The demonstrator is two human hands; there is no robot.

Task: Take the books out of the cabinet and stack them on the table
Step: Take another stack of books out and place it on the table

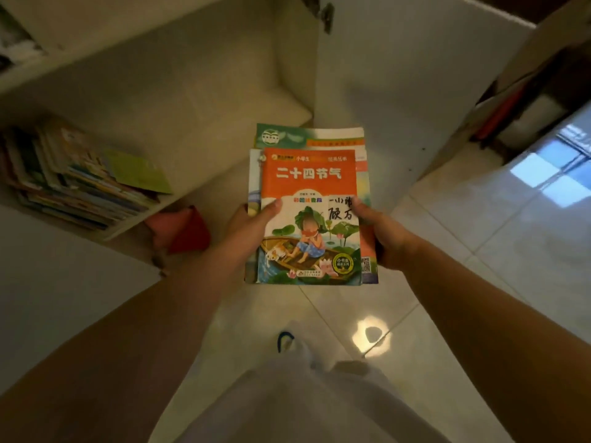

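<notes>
I hold a small stack of books (308, 183) flat in front of me, above the tiled floor. The top book has an orange cover with a drawing of a child in a boat. My left hand (248, 227) grips the stack's left edge, thumb on the cover. On the right edge, my right hand (380, 233) holds it the same way. More books (76, 183) lie heaped in the open white cabinet (198, 100) to the left, with a green booklet on top. No table is in view.
The cabinet's white door (399, 91) stands open behind the stack. A red object (184, 230) sits on the floor under the shelf edge. Glossy white floor tiles (479, 251) spread to the right. Dark furniture stands at the far right.
</notes>
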